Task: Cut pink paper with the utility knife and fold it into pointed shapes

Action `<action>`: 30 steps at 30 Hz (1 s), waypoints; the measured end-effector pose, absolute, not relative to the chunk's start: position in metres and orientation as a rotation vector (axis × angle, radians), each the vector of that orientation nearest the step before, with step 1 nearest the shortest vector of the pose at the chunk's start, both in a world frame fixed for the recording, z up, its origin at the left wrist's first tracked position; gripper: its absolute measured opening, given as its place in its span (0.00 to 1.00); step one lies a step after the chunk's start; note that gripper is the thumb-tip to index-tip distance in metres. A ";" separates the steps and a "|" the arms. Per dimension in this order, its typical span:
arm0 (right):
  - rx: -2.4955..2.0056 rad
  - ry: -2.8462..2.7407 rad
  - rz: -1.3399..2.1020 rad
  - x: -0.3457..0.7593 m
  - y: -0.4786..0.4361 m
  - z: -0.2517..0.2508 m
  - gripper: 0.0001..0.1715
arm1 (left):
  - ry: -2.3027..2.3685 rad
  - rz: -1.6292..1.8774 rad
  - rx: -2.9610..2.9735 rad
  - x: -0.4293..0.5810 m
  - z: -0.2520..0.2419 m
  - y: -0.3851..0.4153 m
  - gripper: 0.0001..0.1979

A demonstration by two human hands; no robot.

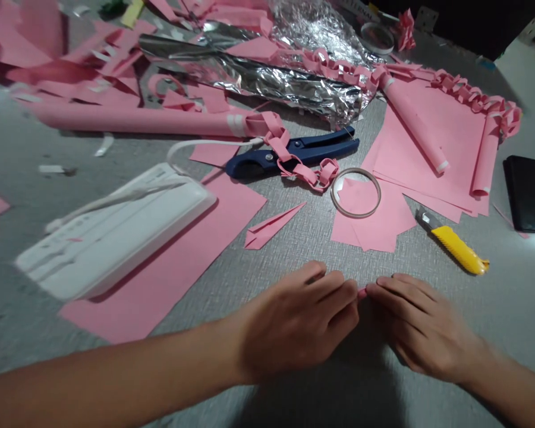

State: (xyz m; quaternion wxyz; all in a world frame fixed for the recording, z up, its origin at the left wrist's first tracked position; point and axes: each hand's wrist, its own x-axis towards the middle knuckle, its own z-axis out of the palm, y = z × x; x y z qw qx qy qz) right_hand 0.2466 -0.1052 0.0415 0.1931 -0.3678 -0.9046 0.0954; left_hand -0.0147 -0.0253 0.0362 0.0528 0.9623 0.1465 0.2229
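Note:
Above the grey table, my left hand (310,318) and my right hand (423,324) meet with their fingertips close together. Both are closed in a pinch on a small pink paper piece (362,293); only a sliver of it shows between them, the rest being hidden by the fingers. Just beyond my left hand lies a narrow folded pink paper (274,227). Ahead of the gap between the hands, a roll of tape (356,215) rests on cut pink paper pieces (378,233). A yellow utility knife (461,249) with its blade end pointing away lies beyond my right hand.
A white power bank-like box (116,235) with a cable sits on pink paper at left. Blue-handled pruning shears (312,156) lie under a pink paper chain (305,172). Crumpled foil (267,77), rolled pink paper tubes (414,125), stacked sheets (450,113) and a black phone (525,193) lie farther out.

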 end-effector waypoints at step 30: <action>-0.891 -2.501 0.288 0.249 -0.106 0.045 0.21 | 0.208 0.764 2.750 -0.022 0.030 -0.030 0.15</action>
